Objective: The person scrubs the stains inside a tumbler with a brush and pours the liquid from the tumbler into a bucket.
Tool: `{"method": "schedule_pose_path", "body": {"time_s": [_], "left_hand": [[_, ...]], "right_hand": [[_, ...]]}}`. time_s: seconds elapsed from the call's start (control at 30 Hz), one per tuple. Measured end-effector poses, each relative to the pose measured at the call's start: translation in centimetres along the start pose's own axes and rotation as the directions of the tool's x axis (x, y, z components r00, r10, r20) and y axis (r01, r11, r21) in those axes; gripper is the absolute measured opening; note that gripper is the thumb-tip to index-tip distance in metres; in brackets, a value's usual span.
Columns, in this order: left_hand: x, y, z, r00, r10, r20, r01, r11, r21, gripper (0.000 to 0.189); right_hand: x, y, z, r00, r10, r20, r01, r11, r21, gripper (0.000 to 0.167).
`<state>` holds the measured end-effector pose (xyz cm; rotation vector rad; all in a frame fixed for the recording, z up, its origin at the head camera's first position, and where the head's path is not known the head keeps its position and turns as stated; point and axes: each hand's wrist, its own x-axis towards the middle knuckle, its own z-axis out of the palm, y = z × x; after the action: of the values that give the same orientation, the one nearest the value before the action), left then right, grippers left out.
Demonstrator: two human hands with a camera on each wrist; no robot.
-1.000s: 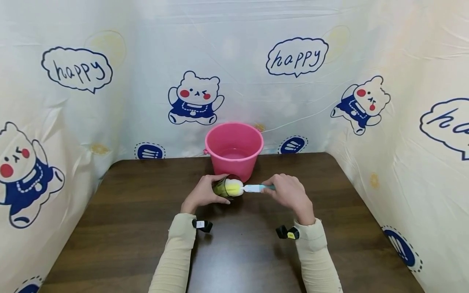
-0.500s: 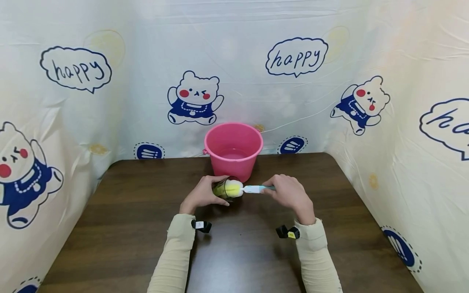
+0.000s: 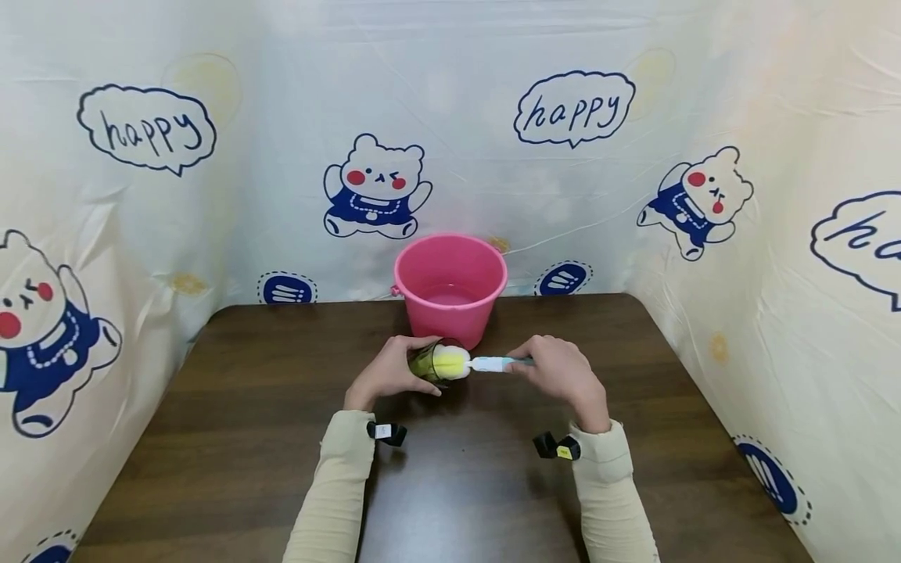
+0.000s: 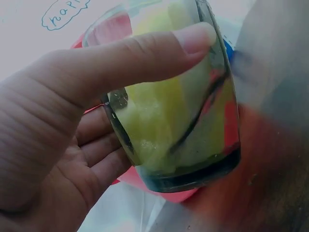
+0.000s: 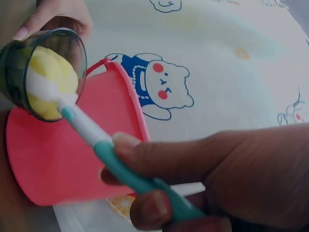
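Observation:
My left hand [image 3: 390, 371] grips a dark tinted glass [image 4: 183, 130], thumb across its near side and fingers round the far side. The glass lies tilted on its side, mouth facing right. Inside it sits the yellow and white sponge head of a cup brush [image 5: 53, 79], partly sticking out at the rim. My right hand [image 3: 563, 371] holds the brush by its white and teal handle [image 5: 123, 166], thumb on top and fingers curled beneath. Both hands are above the table, just in front of the pink bucket [image 3: 450, 313].
The bucket stands at the back middle of the dark wooden table [image 3: 281, 461], with a little liquid seen at its bottom. A printed cloth [image 3: 464, 70] hangs behind the table and on both sides.
The brush and my right hand have shifted very slightly to the right. My left hand and the glass stay nearly in place, and the bucket has not moved.

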<state>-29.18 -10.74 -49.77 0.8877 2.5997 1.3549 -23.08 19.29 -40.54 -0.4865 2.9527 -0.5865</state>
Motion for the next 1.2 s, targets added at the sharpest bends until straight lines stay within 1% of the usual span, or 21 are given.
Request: {"method": "schedule_pose_path", "body": {"time_s": [0.1,0.17,0.23,0.3,0.4,0.47,0.57,0.73,0.8,0.87,0.97,1.03,1.13,1.2], "left_hand": [[0.0,0.0,-0.1,1.000,0.001,0.007,-0.001,1.000,0.008,0.089],[0.0,-0.1,0.0,1.000,0.002,0.004,-0.002,1.000,0.004,0.088],[0.0,-0.1,0.1,1.000,0.006,0.004,-0.006,1.000,-0.010,0.087],[0.1,-0.2,0.2,1.000,0.021,0.005,-0.021,1.000,-0.023,0.086],[0.3,-0.2,0.5,1.000,0.025,0.007,-0.025,0.999,-0.036,0.086],[0.2,-0.1,0.5,1.000,0.019,0.004,-0.019,0.999,-0.038,0.086],[0.1,0.0,0.4,1.000,0.011,0.006,-0.011,0.999,-0.040,0.086],[-0.1,0.0,0.3,1.000,0.013,0.012,-0.013,1.000,-0.028,0.085],[-0.2,0.0,0.2,1.000,0.015,0.018,-0.015,1.000,-0.024,0.085],[-0.2,0.0,0.3,1.000,0.009,0.023,-0.008,1.000,-0.025,0.085],[-0.3,0.1,0.3,1.000,-0.013,0.019,0.013,1.000,-0.021,0.087],[-0.3,0.1,0.3,1.000,-0.027,0.008,0.027,0.999,-0.024,0.088],[-0.3,0.1,0.3,1.000,-0.026,-0.001,0.026,0.999,-0.030,0.088],[-0.3,0.1,0.3,1.000,-0.017,0.001,0.017,0.999,-0.034,0.088]], "right_hand": [[-0.1,-0.4,0.2,0.999,0.037,-0.001,-0.037,0.999,-0.020,0.017],[-0.3,-0.9,0.2,0.998,0.054,0.012,-0.053,0.998,-0.031,0.017],[-0.7,-1.4,-0.1,0.999,0.045,0.025,-0.044,0.998,-0.037,0.016],[-0.9,-1.5,-0.4,0.999,0.017,0.032,-0.016,0.999,-0.035,0.014],[-0.8,-1.1,-0.7,1.000,-0.024,0.007,0.024,0.999,-0.042,0.015],[-0.5,-0.7,-0.5,0.999,-0.029,-0.019,0.028,0.998,-0.048,0.016],[-0.2,-0.3,-0.1,0.999,0.000,-0.033,-0.002,0.999,-0.047,0.018],[-0.3,-0.6,0.2,0.999,0.034,0.033,-0.033,0.999,-0.036,0.018],[-0.5,-0.8,-0.1,0.998,0.019,0.059,-0.018,1.000,-0.024,0.017],[-0.7,-0.8,-0.4,0.998,-0.007,0.069,0.007,1.000,-0.005,0.017],[-0.9,-0.5,-0.8,0.998,-0.045,0.052,0.045,0.999,0.004,0.018],[-0.9,-0.1,-0.9,0.998,-0.052,0.030,0.052,0.999,-0.002,0.019],[-0.8,0.4,-0.9,0.999,-0.033,0.006,0.033,0.999,-0.011,0.020],[-0.7,0.5,-0.8,1.000,-0.012,0.011,0.012,1.000,-0.009,0.019]]}}
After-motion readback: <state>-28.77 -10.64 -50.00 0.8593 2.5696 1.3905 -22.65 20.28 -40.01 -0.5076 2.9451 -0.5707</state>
